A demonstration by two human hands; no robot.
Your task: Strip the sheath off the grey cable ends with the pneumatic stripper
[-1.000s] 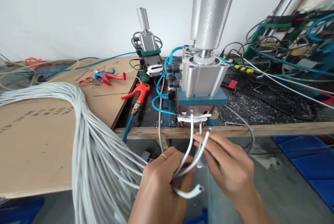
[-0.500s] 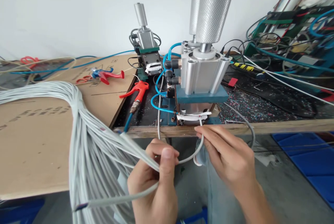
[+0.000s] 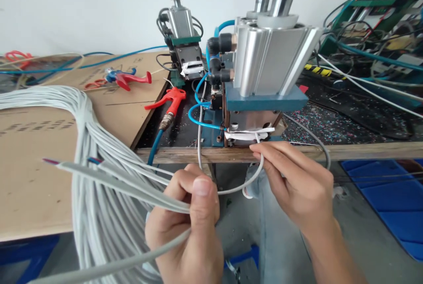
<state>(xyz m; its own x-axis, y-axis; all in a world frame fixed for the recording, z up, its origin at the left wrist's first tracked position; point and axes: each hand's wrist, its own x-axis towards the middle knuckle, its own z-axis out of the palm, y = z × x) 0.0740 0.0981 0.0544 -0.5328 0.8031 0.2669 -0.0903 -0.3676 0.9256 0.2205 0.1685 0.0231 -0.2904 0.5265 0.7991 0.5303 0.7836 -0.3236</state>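
My left hand (image 3: 188,226) is closed on several grey cables, whose stripped ends (image 3: 71,166) point left. My right hand (image 3: 294,182) pinches one grey cable (image 3: 241,183) near its tip and holds that tip at the front slot of the pneumatic stripping machine (image 3: 261,99), which stands at the bench's front edge. The cable loops from my left hand across to my right. A thick bundle of grey cables (image 3: 89,143) drapes over the cardboard and down on the left.
A second, smaller pneumatic unit (image 3: 183,50) stands behind. A red air blow gun (image 3: 168,101) and red-blue pliers (image 3: 124,79) lie on the bench and cardboard sheet (image 3: 33,173). Tangled hoses and wires (image 3: 363,54) fill the right. Blue crates (image 3: 396,204) sit below.
The view has moved closer to the machine. My left hand turned its cable ends out to the left, and my right hand brought one cable tip up to the machine's slot.
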